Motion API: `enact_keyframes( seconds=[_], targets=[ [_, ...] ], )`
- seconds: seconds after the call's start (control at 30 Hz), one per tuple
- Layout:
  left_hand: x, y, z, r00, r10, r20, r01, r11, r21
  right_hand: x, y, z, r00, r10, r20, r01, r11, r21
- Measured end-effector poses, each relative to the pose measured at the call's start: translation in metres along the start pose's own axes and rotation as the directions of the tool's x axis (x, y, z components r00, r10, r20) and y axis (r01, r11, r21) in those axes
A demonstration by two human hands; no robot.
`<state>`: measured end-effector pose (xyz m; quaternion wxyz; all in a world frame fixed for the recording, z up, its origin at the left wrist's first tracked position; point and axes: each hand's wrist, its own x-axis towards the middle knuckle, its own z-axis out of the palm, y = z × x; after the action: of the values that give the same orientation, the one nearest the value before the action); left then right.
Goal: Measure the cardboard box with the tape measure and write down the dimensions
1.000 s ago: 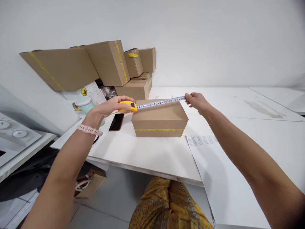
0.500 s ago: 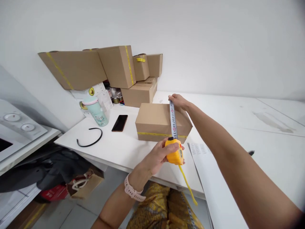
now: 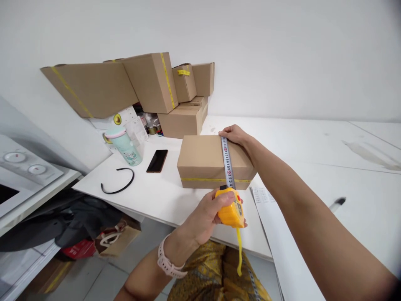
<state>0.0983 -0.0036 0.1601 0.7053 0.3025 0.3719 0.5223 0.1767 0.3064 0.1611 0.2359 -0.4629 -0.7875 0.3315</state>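
A small cardboard box (image 3: 202, 159) with a yellow tape band lies on the white table (image 3: 175, 200). My left hand (image 3: 208, 213) is closed round a yellow tape measure case (image 3: 231, 211) held in front of the box's near side. The steel tape blade (image 3: 227, 161) runs from the case across the box's top to its far edge. There my right hand (image 3: 234, 134) pinches the blade's end down against the box. A yellow strap hangs from the case.
Several larger cardboard boxes (image 3: 150, 85) are stacked against the wall at the back left. A mint cup (image 3: 123, 146), a black phone (image 3: 157, 161) and a black headband (image 3: 118, 186) lie left of the box. A printed sheet (image 3: 266, 196) and a pen (image 3: 336, 203) lie to the right.
The tape ran along the box's length a second ago, left hand at the left end. Now it runs front to back, and the case has sunk slightly below the box's near edge.
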Motion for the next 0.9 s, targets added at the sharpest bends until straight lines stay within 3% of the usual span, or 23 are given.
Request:
enact_keyframes(
  seconds=[0.13,0.27,0.33,0.37,0.43,0.47,0.57,0.63,0.73,0.9],
  targets=[
    [-0.002,-0.002,0.000,1.000,0.015,-0.006,-0.014,0.999,0.033,-0.006,-0.006,-0.006,1.000,-0.019,-0.015,0.021,0.991,0.135],
    [-0.021,-0.008,-0.019,0.986,0.139,-0.096,-0.124,0.982,0.142,-0.030,0.008,-0.029,0.974,0.006,-0.225,0.103,0.876,0.471],
    [-0.031,-0.013,-0.040,0.934,0.288,-0.212,-0.228,0.936,0.267,-0.057,0.027,-0.039,0.949,0.065,-0.308,0.098,0.870,0.484],
    [-0.033,-0.014,-0.052,0.887,0.371,-0.276,-0.268,0.899,0.347,-0.074,0.037,-0.041,0.944,0.080,-0.320,0.080,0.886,0.457],
    [-0.033,-0.015,-0.079,0.783,0.501,-0.369,-0.296,0.822,0.486,-0.111,0.055,-0.039,0.957,0.059,-0.285,0.057,0.922,0.383],
    [-0.031,-0.013,-0.091,0.757,0.526,-0.387,-0.292,0.803,0.520,-0.129,0.061,-0.036,0.969,0.042,-0.244,0.049,0.932,0.358],
    [-0.021,-0.002,-0.116,0.796,0.476,-0.375,-0.263,0.829,0.494,-0.169,0.063,-0.021,0.992,-0.020,-0.122,0.062,0.935,0.348],
    [-0.018,0.012,-0.123,0.826,0.447,-0.344,-0.268,0.847,0.458,-0.179,0.055,-0.015,0.992,-0.057,-0.109,0.092,0.933,0.348],
    [-0.018,0.039,-0.123,0.830,0.478,-0.286,-0.322,0.831,0.454,-0.174,0.034,-0.020,0.984,-0.066,-0.167,0.116,0.942,0.314],
    [-0.007,0.090,-0.113,0.851,0.490,-0.190,-0.352,0.799,0.487,-0.141,0.003,-0.041,0.951,0.007,-0.308,0.042,0.987,0.155]
  ],
)
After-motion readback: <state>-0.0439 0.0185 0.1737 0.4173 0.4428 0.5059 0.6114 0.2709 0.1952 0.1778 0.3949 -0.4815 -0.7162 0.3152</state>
